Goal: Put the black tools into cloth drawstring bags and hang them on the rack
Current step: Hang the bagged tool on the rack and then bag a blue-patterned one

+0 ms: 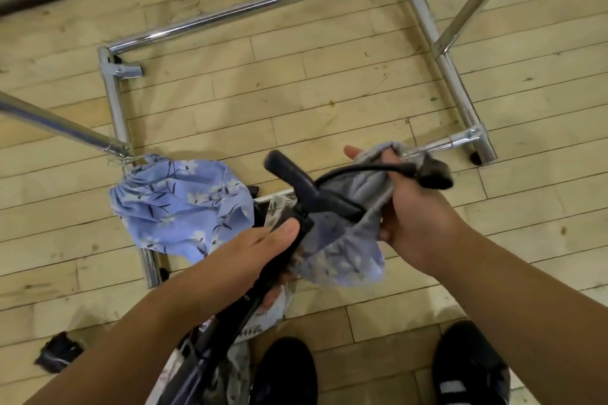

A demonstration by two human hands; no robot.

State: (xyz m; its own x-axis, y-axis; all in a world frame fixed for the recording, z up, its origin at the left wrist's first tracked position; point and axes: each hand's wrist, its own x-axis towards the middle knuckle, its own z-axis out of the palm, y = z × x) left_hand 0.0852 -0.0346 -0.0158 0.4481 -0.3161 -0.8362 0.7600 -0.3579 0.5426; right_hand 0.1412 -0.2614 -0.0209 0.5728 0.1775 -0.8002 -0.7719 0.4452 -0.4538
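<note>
1. My left hand (pixel 260 253) grips the black tool (pixel 292 174), frame centre; my forearm (pixel 177 309) hides its lower end.
2. My right hand (pixel 418 217) clutches the cloth bag (pixel 348 260), fingertips buried in folds.
3. Hose tip (pixel 434 176) blurred, centre right.

wood plank floor (pixel 329 102) | black shoes (pixel 470 368) bottom | black object (pixel 57 352) lower-left

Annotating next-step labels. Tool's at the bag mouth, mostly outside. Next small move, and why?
Likely slide the handle end of the black tool into the cloth bag: the left hand grips the shaft, the right hand holds the bag mouth open beside it, and the hose lies across the opening.
</note>
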